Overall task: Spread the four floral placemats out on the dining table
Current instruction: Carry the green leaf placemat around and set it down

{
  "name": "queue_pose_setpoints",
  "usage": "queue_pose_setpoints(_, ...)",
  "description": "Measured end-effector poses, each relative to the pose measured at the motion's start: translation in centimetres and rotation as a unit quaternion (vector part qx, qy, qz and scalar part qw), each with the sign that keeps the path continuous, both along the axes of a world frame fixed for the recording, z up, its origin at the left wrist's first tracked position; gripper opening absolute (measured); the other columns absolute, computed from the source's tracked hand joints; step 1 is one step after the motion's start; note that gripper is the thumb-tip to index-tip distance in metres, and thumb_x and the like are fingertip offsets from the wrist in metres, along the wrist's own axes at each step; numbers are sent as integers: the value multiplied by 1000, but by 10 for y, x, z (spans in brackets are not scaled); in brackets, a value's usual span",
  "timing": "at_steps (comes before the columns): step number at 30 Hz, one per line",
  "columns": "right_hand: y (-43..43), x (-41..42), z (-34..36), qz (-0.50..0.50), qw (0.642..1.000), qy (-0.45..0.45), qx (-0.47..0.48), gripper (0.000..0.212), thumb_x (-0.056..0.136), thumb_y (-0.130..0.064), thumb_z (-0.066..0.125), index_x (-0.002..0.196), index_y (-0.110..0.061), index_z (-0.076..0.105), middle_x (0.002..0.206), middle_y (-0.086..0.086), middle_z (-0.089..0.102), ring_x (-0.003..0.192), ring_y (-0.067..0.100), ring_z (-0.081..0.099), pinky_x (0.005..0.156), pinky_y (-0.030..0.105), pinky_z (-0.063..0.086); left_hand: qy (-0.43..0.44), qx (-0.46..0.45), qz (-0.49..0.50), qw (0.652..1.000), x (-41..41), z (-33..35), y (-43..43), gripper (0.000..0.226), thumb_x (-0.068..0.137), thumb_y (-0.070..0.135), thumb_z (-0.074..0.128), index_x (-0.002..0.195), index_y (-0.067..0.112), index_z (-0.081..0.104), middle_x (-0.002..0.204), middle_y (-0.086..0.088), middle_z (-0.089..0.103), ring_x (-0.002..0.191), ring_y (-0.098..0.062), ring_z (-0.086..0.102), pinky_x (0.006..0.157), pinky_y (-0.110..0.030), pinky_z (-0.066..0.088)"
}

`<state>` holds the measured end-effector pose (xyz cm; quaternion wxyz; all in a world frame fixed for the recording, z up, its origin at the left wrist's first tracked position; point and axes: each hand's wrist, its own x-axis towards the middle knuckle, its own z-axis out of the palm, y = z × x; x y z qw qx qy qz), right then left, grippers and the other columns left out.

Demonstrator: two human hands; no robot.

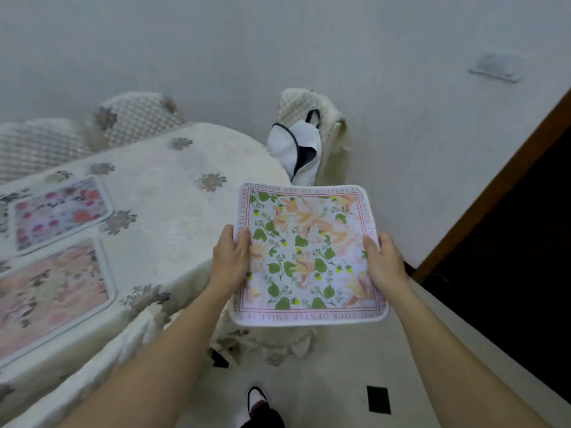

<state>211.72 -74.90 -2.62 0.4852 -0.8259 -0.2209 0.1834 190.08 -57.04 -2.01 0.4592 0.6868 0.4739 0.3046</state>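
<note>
The held placemat [309,254] shows green leaves and peach blooms; the tablecloth [173,196] looks cream with grey-brown flowers.

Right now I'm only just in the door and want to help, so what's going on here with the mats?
A person is laying floral placemats on the dining table. Both hands hold a green-and-peach placemat by its side edges, the left hand and right hand each in a grip on it, out past the table's edge over the floor. Two mats already lie flat on the cloth: a pink-and-purple placemat and a peach placemat nearer the person. A fourth mat is not in view.
</note>
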Motion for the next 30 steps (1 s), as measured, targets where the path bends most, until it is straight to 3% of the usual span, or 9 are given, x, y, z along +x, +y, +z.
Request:
queue_pose_setpoints(3,61,-7,-2,62,998,-11,-12,20,102,-32,44,104,-15,53,92,0,63,77,13,58,59,28,40,-4,3,61,998,-30,-2,31,31,100,42,45,94,12,52,92,-8,66,86,-27,68,74,-52,57)
queue_pose_setpoints(8,155,-23,-4,149,989,-1,-10,21,102,-35,43,105,-16,53,92,-2,63,80,14,60,61,31,42,-17,6,147,989,-68,-10,83,35,99,44,44,94,10,52,91,-13,66,87,-32,66,75,-55,54)
queue_pose_setpoints(12,225,-32,-8,192,981,-3,-12,22,101,-35,45,106,-16,55,97,2,65,88,22,63,75,42,51,-26,-17,185,982,-84,-20,130,32,102,36,43,97,7,52,88,-4,64,84,-23,65,67,-38,53)
queue_pose_setpoints(15,273,-38,-14,208,978,-9,-25,23,100,-36,45,103,-15,53,94,5,64,90,28,63,83,51,53,-31,-29,199,979,-90,-28,165,30,102,36,43,100,8,53,92,-4,65,83,-17,66,67,-36,56)
queue_pose_setpoints(19,331,-47,-22,234,971,-23,-43,25,102,-33,44,101,-10,53,91,7,63,82,25,61,68,37,47,-20,-32,221,974,-103,-40,212,30,103,34,42,97,6,52,85,1,62,76,-11,62,56,-23,44)
queue_pose_setpoints(23,377,-52,-37,256,965,-12,-48,22,102,-31,45,102,-12,55,93,3,65,83,19,63,66,35,49,-12,-47,243,969,-112,-60,245,30,103,34,42,95,6,51,85,-3,63,76,-17,62,60,-33,48)
queue_pose_setpoints(27,417,-53,-60,280,957,-7,-74,21,102,-34,44,101,-16,53,95,4,67,84,23,66,74,44,56,-1,-69,262,963,-117,-81,273,27,102,35,43,91,11,51,82,-1,62,74,-16,61,58,-32,44)
queue_pose_setpoints(30,445,-50,-79,290,953,-3,-86,21,102,-32,44,100,-13,53,93,6,66,80,24,65,66,39,53,11,-75,274,959,-116,-96,291,27,102,35,43,85,14,46,75,0,58,67,-16,57,56,-32,41)
